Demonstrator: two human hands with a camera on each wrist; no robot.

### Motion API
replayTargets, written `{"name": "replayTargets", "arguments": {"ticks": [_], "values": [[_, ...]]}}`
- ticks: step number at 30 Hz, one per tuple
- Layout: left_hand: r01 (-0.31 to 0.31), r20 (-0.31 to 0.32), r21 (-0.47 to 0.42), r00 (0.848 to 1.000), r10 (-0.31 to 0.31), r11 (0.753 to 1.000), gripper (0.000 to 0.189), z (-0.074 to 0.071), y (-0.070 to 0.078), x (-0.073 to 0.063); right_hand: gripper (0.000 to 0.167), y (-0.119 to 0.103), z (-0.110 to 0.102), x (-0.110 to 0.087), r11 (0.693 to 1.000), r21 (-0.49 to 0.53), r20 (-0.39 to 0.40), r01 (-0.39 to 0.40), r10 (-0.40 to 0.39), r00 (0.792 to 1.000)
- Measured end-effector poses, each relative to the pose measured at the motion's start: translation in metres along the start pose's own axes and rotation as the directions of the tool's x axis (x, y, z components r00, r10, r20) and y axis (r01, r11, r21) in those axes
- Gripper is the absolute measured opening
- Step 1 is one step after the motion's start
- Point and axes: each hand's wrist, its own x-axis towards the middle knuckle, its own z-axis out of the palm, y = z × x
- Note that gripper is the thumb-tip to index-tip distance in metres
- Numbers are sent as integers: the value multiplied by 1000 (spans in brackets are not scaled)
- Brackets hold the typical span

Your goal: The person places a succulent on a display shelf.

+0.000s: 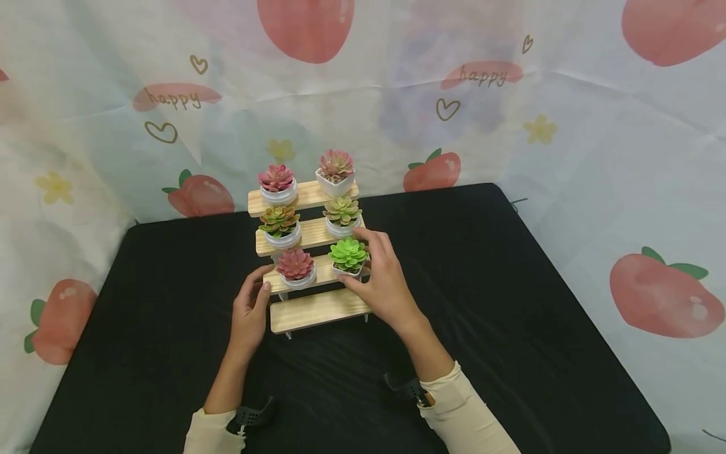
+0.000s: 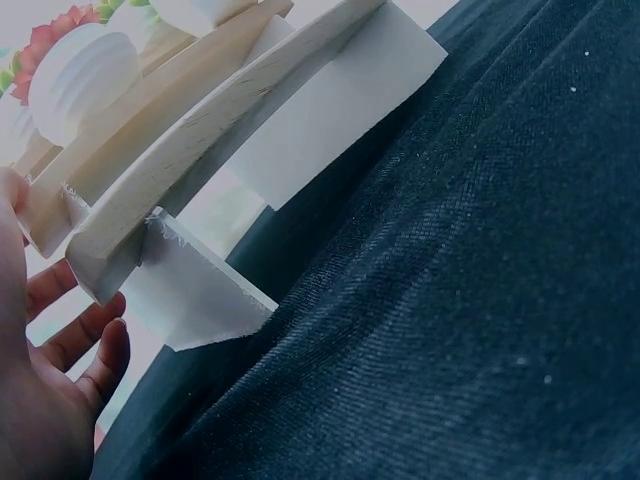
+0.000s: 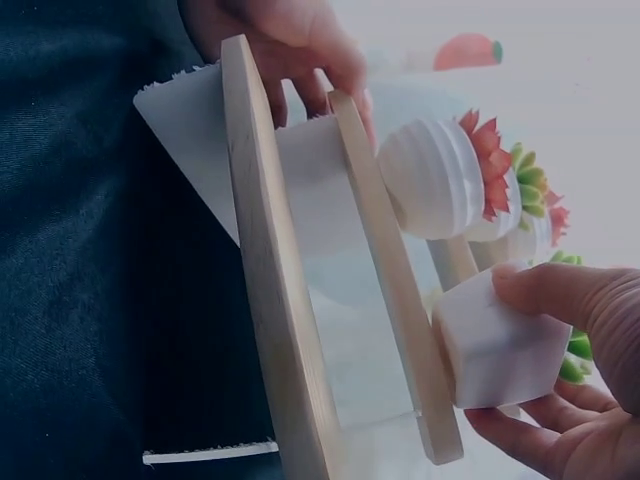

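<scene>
A four-tier wooden plant stand (image 1: 320, 309) with white side supports holds small succulents in white pots. My right hand (image 1: 387, 284) pinches the white pot (image 3: 510, 340) of a bright green succulent (image 1: 348, 253) between thumb and fingers, at the right end of the second tier from the front. In the right wrist view this pot's base is right at the plank. My left hand (image 1: 249, 312) holds the left end of that same tier, thumb at the plank's front edge. Beside it on the tier sits a pink succulent (image 1: 295, 265) in a round ribbed pot.
The tier behind carries an orange-green succulent (image 1: 280, 221) and a pale green one (image 1: 343, 211). On the top tier stand a pink-red succulent (image 1: 276, 178) and a pinkish one (image 1: 336, 166). A black cloth (image 1: 488, 302) covers the table; a printed curtain (image 1: 363, 113) hangs behind.
</scene>
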Motion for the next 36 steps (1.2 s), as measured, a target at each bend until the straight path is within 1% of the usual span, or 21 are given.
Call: {"name": "replayTargets", "arguments": {"ticks": [3,9,15,21,36], "values": [[7,2,0,1000,-7,1000,35,0,0,0,83,0,1,0,1000,0,-8,-10,10,1000],[11,-4,21,1000,-11,1000,34,1,2,0,86,2,3,-1,1000,-12,6,-12,12,1000],[16,-5,27,1000,-16,1000,34,0,1,-1,87,4,5,-1,999,-45,7,-19,20,1000],[9,-5,29,1000,-9,1000,34,0,2,-2,89,3,4,-1,998,-58,10,-35,36,999],[3,0,33,1000,-3,999,34,-1,4,-3,91,3,5,-3,996,-80,13,-37,38,999]]}}
